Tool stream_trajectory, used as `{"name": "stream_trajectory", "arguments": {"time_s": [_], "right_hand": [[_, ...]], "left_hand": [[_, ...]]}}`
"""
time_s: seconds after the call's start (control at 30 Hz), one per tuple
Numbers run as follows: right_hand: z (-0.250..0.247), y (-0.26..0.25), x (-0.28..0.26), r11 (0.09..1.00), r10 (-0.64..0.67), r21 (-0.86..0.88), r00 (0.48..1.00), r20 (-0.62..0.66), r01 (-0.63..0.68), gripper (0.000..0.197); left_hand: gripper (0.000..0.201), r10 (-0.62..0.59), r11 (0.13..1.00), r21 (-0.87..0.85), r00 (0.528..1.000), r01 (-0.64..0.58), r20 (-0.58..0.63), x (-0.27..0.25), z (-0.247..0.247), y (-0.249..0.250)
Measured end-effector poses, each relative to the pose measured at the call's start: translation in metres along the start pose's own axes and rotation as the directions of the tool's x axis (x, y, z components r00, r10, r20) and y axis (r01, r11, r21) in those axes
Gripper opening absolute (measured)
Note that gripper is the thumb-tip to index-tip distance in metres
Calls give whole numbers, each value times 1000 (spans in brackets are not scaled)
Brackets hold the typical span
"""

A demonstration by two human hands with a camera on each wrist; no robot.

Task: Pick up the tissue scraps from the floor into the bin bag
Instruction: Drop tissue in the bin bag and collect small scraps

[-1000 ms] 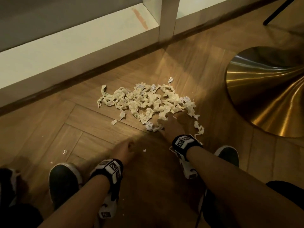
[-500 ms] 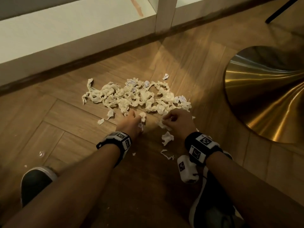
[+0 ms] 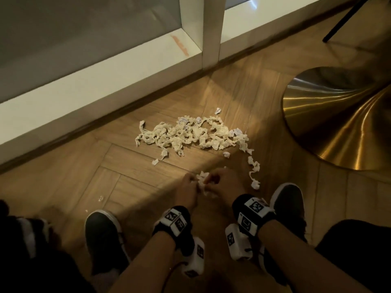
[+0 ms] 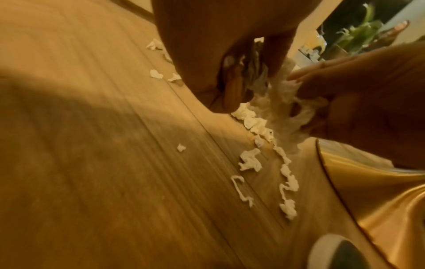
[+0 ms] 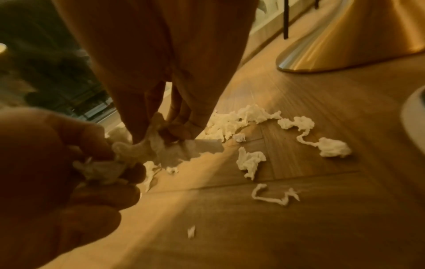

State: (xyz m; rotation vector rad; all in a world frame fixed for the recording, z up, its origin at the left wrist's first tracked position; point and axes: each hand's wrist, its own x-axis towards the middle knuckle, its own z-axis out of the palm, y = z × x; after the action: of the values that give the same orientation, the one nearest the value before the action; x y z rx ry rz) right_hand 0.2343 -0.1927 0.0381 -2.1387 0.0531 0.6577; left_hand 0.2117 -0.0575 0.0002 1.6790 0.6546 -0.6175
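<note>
A heap of crumpled white tissue scraps [image 3: 190, 134] lies on the wooden floor in the head view, with a thin trail of scraps [image 3: 254, 170] running toward my right shoe. Just short of the heap, my left hand [image 3: 190, 183] and right hand [image 3: 219, 182] meet, both gripping one wad of scraps [image 3: 202, 180]. In the left wrist view my left fingers [image 4: 232, 87] curl round tissue [image 4: 255, 61]. My right fingers [image 5: 142, 131] pinch the same wad [image 5: 154, 143], which the left hand [image 5: 98, 163] also holds. No bin bag is in view.
A brass cone-shaped table base [image 3: 338, 123] stands on the floor to the right. A white window frame [image 3: 101, 89] with a dark skirting runs along the far side. My shoes [image 3: 101, 240] [image 3: 289, 201] flank the hands. A black chair leg [image 3: 342, 17] is at top right.
Both hands have drawn back from the heap's near edge toward my feet, taking scraps with them, and now meet around one wad. The heap looks thinner at its front.
</note>
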Motion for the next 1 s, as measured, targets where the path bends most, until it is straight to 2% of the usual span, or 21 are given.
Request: {"name": "stream_trajectory", "arguments": {"time_s": [0.17,0.27,0.33,0.37,0.47,0.57,0.6,0.67,0.73,0.83,0.9,1.0], "right_hand": [[18,-13,-67,999,-7,-50,1000,17,8,9],[30,-15,-109,999,-27,29,999,-18,28,11],[38,-15,-132,997,-54,61,998,-31,56,9],[42,-16,-144,996,-78,42,997,-11,79,10],[53,-22,-174,989,-148,21,978,146,146,17],[57,-30,-190,953,-226,-137,935,272,270,19],[57,-32,-192,945,-232,-165,934,272,282,16],[58,-32,-192,962,-222,-115,955,196,247,11],[60,-30,-191,981,-189,-26,976,110,193,27],[64,-27,-191,992,-123,33,989,87,121,43],[65,-24,-190,993,-115,0,989,97,116,37],[64,-21,-189,992,-123,4,984,133,123,16]], "left_hand": [[44,-78,968,-231,991,101,106,-87,5,-16],[32,-102,902,-405,985,151,141,-129,3,-27],[20,-123,851,-497,985,169,125,-153,2,-34],[20,-146,825,-536,984,178,103,-162,2,-39],[38,-215,779,-603,977,172,1,-176,2,-61],[37,-237,758,-627,971,179,-10,-184,0,-73],[35,-245,757,-627,969,186,-9,-186,0,-75],[34,-247,757,-625,969,188,-8,-191,-1,-77],[34,-232,730,-656,972,191,24,-195,-1,-77],[39,-215,691,-698,975,188,50,-201,-2,-76],[39,-210,666,-723,976,186,58,-203,-1,-75],[37,-222,687,-705,975,176,27,-202,1,-75]]}}
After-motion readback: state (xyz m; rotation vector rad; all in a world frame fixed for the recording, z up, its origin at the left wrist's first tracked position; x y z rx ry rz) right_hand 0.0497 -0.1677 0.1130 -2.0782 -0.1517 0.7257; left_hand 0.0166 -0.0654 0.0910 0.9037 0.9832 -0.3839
